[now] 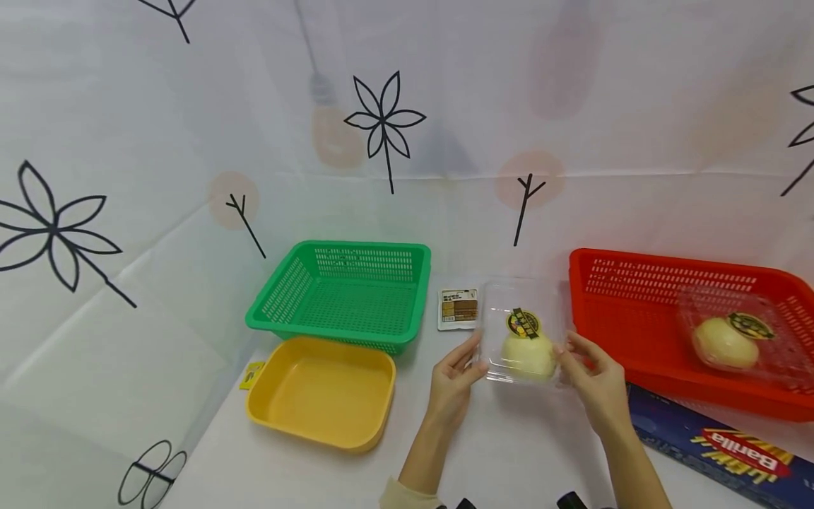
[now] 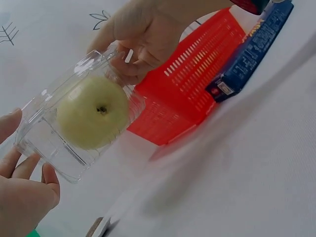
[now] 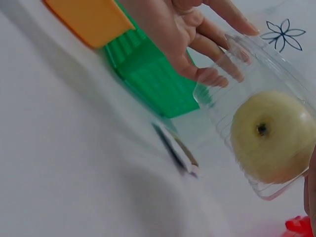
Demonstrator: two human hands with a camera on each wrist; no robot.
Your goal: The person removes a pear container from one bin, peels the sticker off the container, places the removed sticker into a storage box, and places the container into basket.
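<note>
Basin [image 1: 321, 396] of smooth yellow plastic, near the desk's [image 1: 509, 459] left edge; behind it, a perforated green basket [image 1: 362, 311]. Next, a flat rectangular packet [image 1: 459, 309]. Left hand [image 1: 453, 378] and right hand [image 1: 593, 382], each in a pinching grip, hold opposite sides of a clear, ribbed plastic box [image 1: 523, 325] containing a round, pale fruit [image 1: 529, 359], raised above the desk. Right, toward the back edge: a perforated red basket [image 1: 626, 318]; before it, a glossy blue carton [image 1: 674, 431].

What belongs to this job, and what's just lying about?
Likely job, held:
clear plastic rectangular box;
round pale-yellow fruit inside.

Seemingly idle:
red plastic basket with second boxed fruit;
green plastic basket;
yellow plastic tub;
long blue carton;
flat brown-white packet;
small yellow packet.
</note>
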